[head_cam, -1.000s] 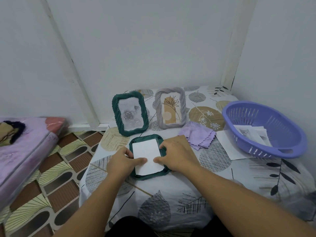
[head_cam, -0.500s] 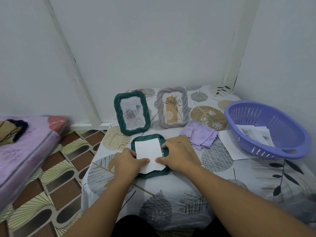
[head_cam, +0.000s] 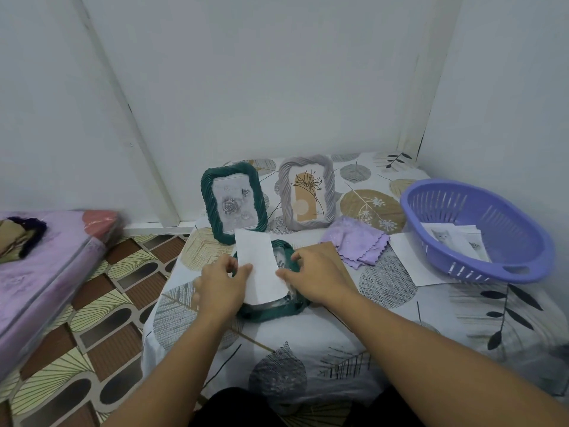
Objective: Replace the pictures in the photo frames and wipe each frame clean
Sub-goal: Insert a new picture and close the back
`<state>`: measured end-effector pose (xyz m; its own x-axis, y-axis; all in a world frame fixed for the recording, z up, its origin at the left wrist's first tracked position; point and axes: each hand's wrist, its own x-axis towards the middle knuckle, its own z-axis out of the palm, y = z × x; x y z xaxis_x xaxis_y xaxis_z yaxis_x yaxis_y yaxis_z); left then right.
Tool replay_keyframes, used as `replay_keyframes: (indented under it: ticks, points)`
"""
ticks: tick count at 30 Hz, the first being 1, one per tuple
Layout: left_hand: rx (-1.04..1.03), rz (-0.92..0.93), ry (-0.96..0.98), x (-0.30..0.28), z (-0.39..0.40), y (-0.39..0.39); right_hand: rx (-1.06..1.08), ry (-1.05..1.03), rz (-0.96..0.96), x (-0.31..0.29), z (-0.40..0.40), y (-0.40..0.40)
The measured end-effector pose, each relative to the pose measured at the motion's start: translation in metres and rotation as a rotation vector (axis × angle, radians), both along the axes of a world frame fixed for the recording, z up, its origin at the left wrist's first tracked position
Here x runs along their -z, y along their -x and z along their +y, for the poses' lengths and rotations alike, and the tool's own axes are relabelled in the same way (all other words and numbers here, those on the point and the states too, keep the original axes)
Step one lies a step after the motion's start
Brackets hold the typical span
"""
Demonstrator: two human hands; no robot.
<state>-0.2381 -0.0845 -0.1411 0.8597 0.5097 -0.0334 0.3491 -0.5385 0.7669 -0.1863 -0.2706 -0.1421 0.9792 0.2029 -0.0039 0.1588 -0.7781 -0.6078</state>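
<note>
Hands [head_cam: 271, 280] over leaf-print tablecloth [head_cam: 385, 306], white walls [head_cam: 277, 87]

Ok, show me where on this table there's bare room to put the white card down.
Bare cloth lies along the near edge, in front of the flat green frame and both hands, and at the near right below the purple basket. The back is crowded: the standing green frame, grey frame, lilac cloth and a paper sheet.
</note>
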Motion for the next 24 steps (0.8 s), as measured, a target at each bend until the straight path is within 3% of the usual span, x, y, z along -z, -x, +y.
replay_keyframes:
  ticks: [4, 9, 11, 19, 24]
  points:
    - [0.112, -0.169, 0.458, -0.022, -0.001, 0.002, 0.057, -0.228, 0.025, -0.014, 0.0, 0.001]
    - [0.214, -0.175, 0.626, -0.037, -0.005, -0.001, 0.05, -0.586, 0.183, -0.03, 0.002, 0.0]
    - [0.226, -0.156, 0.629, -0.039, -0.012, -0.004, 0.068, -0.642, 0.181, -0.032, 0.0, -0.003]
    - [0.241, -0.075, 0.611, -0.043, -0.053, -0.025, 0.136, -0.548, 0.091, -0.047, -0.047, -0.004]
    - [0.246, -0.082, 0.555, -0.042, -0.092, -0.045, 0.215, -0.255, -0.209, -0.063, -0.11, -0.007]
